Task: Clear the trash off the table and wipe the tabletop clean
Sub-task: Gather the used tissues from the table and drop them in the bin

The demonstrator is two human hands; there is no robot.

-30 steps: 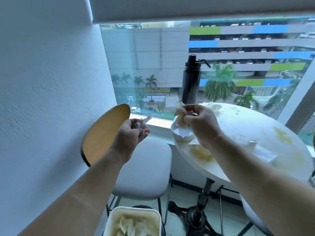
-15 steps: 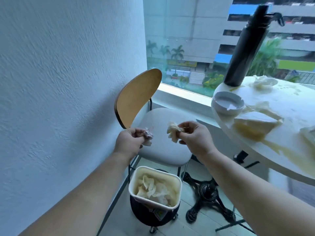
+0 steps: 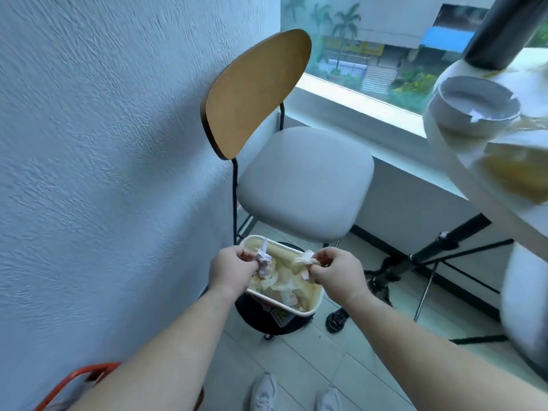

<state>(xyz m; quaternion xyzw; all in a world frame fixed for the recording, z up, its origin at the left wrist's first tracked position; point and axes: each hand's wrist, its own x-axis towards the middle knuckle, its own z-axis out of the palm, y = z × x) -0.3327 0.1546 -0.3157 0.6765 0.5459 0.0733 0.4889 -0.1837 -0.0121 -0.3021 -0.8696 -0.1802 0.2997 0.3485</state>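
Up to the right of the right hand (image 3: 335, 272), the table (image 3: 453, 149) is showing yellowish smears, and directly beneath both hands the bin (image 3: 311, 305) is sitting part-filled with crumpled tissue (image 3: 281, 284). Over its opening the left hand (image 3: 229, 269) is pinching a greyish paper wad (image 3: 263, 261) and the right hand a cream tissue wad (image 3: 302, 261); both are looking light, soft and crushable, so a fingertip pinch anywhere should be holding.

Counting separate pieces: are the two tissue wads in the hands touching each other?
Apart. Head view: the bin shows between the greyish wad (left hand) and the white wad (right hand).
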